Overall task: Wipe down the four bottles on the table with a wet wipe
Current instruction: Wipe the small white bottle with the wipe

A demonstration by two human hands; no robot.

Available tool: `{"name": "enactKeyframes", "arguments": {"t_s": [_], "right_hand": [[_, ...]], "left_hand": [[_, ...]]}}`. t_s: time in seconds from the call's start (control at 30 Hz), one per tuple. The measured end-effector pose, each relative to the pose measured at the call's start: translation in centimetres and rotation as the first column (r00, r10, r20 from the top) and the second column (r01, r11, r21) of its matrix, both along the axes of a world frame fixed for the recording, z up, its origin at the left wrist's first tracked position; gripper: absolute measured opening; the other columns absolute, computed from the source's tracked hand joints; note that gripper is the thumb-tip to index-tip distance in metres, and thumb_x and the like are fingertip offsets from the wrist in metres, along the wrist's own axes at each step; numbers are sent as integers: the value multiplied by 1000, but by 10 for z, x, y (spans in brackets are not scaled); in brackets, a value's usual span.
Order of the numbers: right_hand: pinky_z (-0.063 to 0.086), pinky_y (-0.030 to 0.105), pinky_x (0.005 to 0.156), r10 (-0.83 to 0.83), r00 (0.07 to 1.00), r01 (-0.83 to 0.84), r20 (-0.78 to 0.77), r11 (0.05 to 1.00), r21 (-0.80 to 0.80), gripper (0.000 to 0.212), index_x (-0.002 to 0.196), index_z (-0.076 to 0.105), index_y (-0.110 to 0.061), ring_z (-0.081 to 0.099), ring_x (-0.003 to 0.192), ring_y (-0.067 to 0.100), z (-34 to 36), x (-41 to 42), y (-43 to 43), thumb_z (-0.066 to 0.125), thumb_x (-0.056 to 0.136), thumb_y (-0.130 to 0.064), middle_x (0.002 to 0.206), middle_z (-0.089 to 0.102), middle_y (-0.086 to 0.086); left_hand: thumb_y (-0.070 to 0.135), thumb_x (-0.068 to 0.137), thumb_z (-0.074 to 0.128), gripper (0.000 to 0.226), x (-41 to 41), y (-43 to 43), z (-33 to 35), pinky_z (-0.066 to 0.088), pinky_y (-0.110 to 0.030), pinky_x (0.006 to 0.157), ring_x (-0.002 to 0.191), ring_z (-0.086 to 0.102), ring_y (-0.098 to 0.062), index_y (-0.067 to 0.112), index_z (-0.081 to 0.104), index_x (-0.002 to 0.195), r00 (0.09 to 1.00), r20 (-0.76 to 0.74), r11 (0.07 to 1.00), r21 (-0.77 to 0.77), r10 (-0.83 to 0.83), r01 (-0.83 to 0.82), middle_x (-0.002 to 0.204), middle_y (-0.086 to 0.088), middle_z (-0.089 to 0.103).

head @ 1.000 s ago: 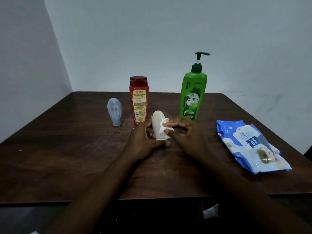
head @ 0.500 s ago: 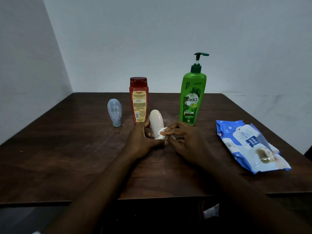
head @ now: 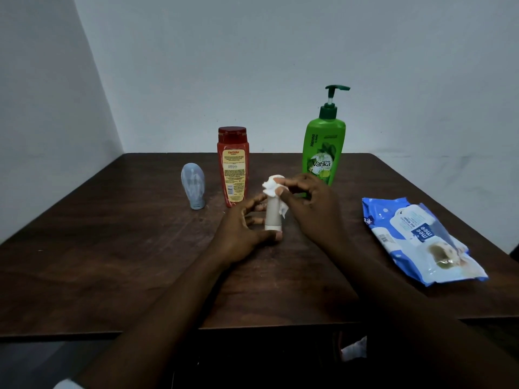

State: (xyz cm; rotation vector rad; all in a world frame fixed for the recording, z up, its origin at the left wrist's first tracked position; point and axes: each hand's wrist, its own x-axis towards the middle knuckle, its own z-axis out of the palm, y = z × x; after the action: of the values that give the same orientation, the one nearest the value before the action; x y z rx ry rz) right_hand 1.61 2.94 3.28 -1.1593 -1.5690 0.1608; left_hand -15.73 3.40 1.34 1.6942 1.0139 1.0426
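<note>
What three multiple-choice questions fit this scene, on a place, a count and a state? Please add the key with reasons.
1. Where on the table does the wipe pack lie? A. right side B. left side C. middle
2. How many bottles stand there? A. two B. four C. six
3. What does the right hand do? A. rests flat B. presses a pump C. holds a wipe on the white bottle
Key: 1 A, it lies right of the green bottle. 2 B, grey bottle, red bottle, white and green. 3 C, it pinches the wipe; the left hand grips the base.
</note>
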Motion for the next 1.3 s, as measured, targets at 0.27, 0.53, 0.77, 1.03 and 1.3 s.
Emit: {"name": "enactKeyframes", "arguments": {"t_s": [0.27,0.53,0.77,1.03,1.3], "right_hand": [[51,13,74,18,1000,-19,-11,991,-130,18,107,79,-21,70,86,3,25,-2,16,75,89,-24,99,77,-6],[43,5,69,10,973,-9,232,1000,-6,19,104,81,-18,60,73,-1,7,-7,-1,78,86,-16,91,71,-4],[55,22,77,85,938,-87,337,996,-9,18,104,80,-17,66,90,9,-16,0,-24,75,87,-13,103,71,-1],[53,26,72,47,962,-56,268,998,27,18,104,80,-15,66,83,10,-13,-3,-23,74,87,-17,95,70,-1],[51,19,69,-29,974,16,223,998,59,17,102,80,-15,64,75,11,8,-4,2,75,86,-12,89,70,3]], "left_hand": [[-5,79,76,77,-3,6,1,57,-31,94,119,64,-12,24,46,145,974,199,971,-187,-111,149,139,1,60],[-20,87,55,58,-4,6,2,59,-35,92,112,69,-19,25,60,122,888,444,915,-298,-119,273,124,-3,71],[-26,83,50,60,-2,10,0,61,-30,80,104,72,-16,22,60,119,876,475,921,-301,-80,247,110,4,76],[-5,91,44,41,-2,8,5,52,-43,98,106,69,-20,16,61,123,822,556,898,-291,-123,331,116,-6,74],[15,103,44,28,2,14,1,58,-36,83,104,67,-19,23,63,123,862,504,913,-321,-59,251,113,-6,73]]}}
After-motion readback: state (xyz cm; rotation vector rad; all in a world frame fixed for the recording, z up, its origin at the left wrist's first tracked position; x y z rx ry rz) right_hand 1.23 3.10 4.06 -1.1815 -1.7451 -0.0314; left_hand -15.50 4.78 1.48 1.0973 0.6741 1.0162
